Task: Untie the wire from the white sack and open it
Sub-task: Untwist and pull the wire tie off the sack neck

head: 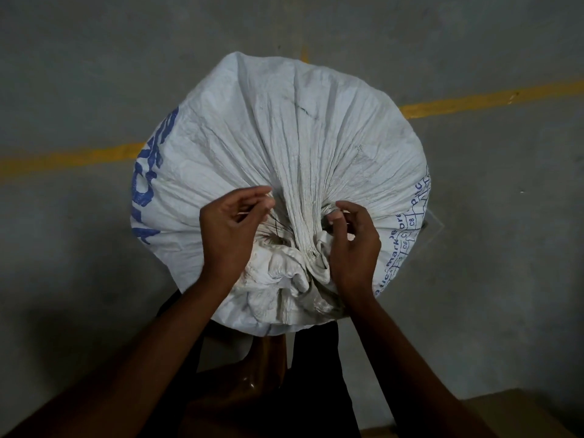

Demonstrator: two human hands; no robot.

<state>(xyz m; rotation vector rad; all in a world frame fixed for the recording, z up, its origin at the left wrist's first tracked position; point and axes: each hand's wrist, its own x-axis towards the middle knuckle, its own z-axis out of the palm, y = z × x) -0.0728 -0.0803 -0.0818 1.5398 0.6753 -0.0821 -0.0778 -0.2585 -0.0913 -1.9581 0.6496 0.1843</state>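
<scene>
Clearly we have a full white sack (284, 147) standing upright on the concrete floor (79, 74), just in front of our legs, its mouth gathered into a tight neck (303, 229) that faces up at us. Our left hand (234, 229) sits on the left of the neck with thumb and forefinger pinched nearly shut on what looks like a thin pale strand; our right hand (350, 245) is on the right side, fingers curled and narrow, seemingly pinching another end, though the grip itself is too small to tell for certain. A few dark thin threads of wire (276, 227) show near the neck by our left fingers.

We judge the sack to be woven plastic cloth: soft, crinkly, a bit slick, and not fragile. It bulges round, so the load is probably heavy and will keep it standing while we work. The wire should be thin and springy, apt to hold its twist and prick a fingertip, so we would take it by its free ends close to the neck and unwind instead of tugging. To open the mouth, the ruffled hem (284, 279) below the neck offers the best hold, one hand on each side, pulling the pleats apart.
</scene>
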